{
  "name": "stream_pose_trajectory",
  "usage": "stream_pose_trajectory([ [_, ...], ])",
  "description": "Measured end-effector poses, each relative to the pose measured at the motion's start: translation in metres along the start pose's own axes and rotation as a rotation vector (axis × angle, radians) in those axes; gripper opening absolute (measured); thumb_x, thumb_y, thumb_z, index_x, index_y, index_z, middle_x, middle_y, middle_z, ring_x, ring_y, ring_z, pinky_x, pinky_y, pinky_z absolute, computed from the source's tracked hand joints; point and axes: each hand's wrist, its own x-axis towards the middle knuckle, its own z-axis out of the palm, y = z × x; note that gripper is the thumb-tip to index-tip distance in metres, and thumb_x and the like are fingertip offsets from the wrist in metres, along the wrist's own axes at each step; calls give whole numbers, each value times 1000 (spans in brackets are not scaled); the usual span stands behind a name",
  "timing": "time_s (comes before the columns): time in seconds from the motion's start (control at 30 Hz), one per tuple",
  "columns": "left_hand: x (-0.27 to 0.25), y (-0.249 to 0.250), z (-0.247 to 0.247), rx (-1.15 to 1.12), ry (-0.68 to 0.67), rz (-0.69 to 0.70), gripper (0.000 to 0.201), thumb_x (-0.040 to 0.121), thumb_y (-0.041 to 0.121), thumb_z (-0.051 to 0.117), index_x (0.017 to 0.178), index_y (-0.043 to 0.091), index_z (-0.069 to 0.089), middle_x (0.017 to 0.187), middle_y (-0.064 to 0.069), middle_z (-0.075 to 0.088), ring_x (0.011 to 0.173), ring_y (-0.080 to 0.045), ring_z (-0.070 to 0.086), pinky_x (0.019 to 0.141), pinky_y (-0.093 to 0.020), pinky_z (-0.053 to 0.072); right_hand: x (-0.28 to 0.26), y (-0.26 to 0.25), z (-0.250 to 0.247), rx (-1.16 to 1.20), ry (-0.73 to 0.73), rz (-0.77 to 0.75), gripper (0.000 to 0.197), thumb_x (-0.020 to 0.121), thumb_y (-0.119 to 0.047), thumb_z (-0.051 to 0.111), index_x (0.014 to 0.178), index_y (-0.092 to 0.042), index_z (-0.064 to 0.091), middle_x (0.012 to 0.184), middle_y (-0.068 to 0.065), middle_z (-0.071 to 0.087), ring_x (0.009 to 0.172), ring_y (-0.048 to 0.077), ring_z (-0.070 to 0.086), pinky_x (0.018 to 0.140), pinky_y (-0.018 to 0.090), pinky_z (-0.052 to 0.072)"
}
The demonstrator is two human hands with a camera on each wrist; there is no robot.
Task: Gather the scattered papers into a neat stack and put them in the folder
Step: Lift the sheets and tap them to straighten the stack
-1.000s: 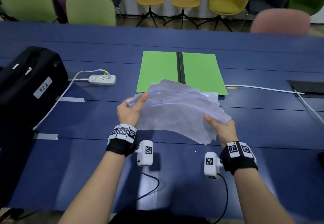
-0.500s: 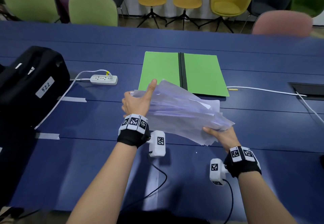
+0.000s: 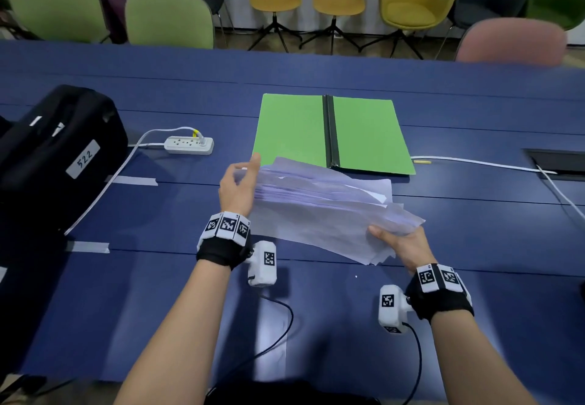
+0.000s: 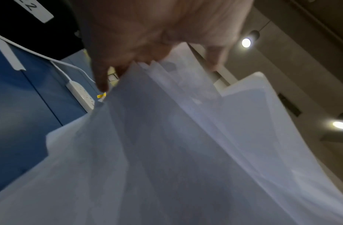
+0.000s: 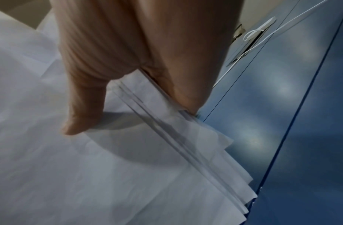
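Observation:
A loose, uneven stack of white papers (image 3: 323, 208) hangs above the blue table (image 3: 158, 278), tilted down to the right. My left hand (image 3: 240, 183) stands upright against the stack's left edge, fingers straight. In the left wrist view the sheet edges (image 4: 186, 152) butt into the left hand (image 4: 157, 60) at the palm. My right hand (image 3: 399, 243) grips the stack's near right corner, thumb on top and fingers beneath; the right wrist view shows this right hand (image 5: 128, 106) pinching the fanned papers (image 5: 89, 175). Behind the papers, the green folder (image 3: 294, 132) lies open and flat.
A black case (image 3: 57, 157) labelled 522 sits at the left edge. A white power strip (image 3: 189, 145) with its cord lies left of the folder. A white cable (image 3: 474, 162) runs to a table hatch (image 3: 557, 164) on the right. Chairs line the far side.
My left hand let go of its thumb-on-top hold, turned upright and pushed right against the stack's edge. The stack tilted and narrowed. My right hand kept its grip and dropped slightly.

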Motion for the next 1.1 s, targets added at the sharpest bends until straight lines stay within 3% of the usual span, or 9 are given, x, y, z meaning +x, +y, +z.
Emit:
stream_pose_trajectory([
  [0.13, -3, -8, -11, 114, -207, 123, 92, 46, 70, 65, 123, 24, 49, 126, 4, 50, 114, -14, 47, 92, -24, 36, 0, 0, 3, 10, 32, -9, 27, 74, 3, 75, 92, -16, 69, 80, -10, 75, 75, 3, 71, 66, 19, 56],
  [0.27, 5, -18, -23, 296, -381, 211, 111, 45, 43, 90, 138, 26, 32, 137, 5, 42, 124, -10, 40, 104, -27, 35, 1, -1, 9, -6, 16, -34, 31, 80, -2, 71, 109, -10, 64, 98, -1, 70, 79, 0, 69, 67, 14, 54],
  [0.4, 9, -24, -16, 388, -350, 264, 90, 68, 3, 78, 142, 27, 32, 129, -2, 49, 123, -18, 46, 103, -30, 40, 2, -8, 18, -79, 66, -38, 18, 87, -2, 64, 101, -13, 63, 89, -3, 66, 63, -11, 64, 66, 16, 54],
  [0.5, 11, -21, -19, 150, -162, 230, 68, 72, -9, 72, 131, 16, 49, 95, 4, 58, 90, -9, 62, 80, -14, 48, 0, -20, 18, -66, 140, -23, 21, 89, -1, 61, 82, -20, 65, 72, -9, 70, 56, -6, 63, 67, 25, 54],
  [0.57, 14, -18, -32, 2, -174, 183, 63, 69, -6, 79, 122, 19, 58, 92, 11, 60, 79, 2, 60, 73, -7, 50, -4, -35, 13, -6, 150, -26, 20, 90, -1, 59, 79, -17, 64, 60, -13, 70, 54, -3, 64, 55, 19, 53],
  [0.63, 13, -15, -45, -72, -286, 139, 50, 68, -6, 79, 107, 20, 64, 91, 13, 70, 83, -6, 63, 74, -13, 54, -9, -53, 9, 45, 146, -58, 20, 91, 1, 57, 80, -15, 62, 58, -16, 69, 52, -4, 63, 50, 14, 51],
  [0.8, -1, 1, -45, -91, -348, 255, 40, 70, -10, 76, 80, 28, 74, 77, 21, 73, 76, 6, 67, 73, -14, 53, -15, -89, 6, 103, 156, -234, 18, 89, 0, 59, 81, -16, 61, 62, -17, 69, 57, -6, 63, 56, 11, 50],
  [0.93, -6, -21, -32, -2, -175, 213, 21, 77, 1, 75, 88, 16, 67, 63, 20, 68, 61, 11, 57, 67, -21, 49, -15, -59, 10, 68, 140, -196, 20, 82, -3, 67, 90, -20, 63, 75, -19, 72, 69, -4, 65, 68, 15, 53],
  [1.1, -21, -54, -24, -14, -244, 41, 24, 72, 0, 79, 82, 19, 68, 71, 18, 69, 65, 6, 62, 75, -22, 52, -21, -25, 21, 54, 179, -96, 20, 80, -7, 72, 84, -24, 64, 70, -20, 70, 65, -5, 62, 65, 12, 51],
])
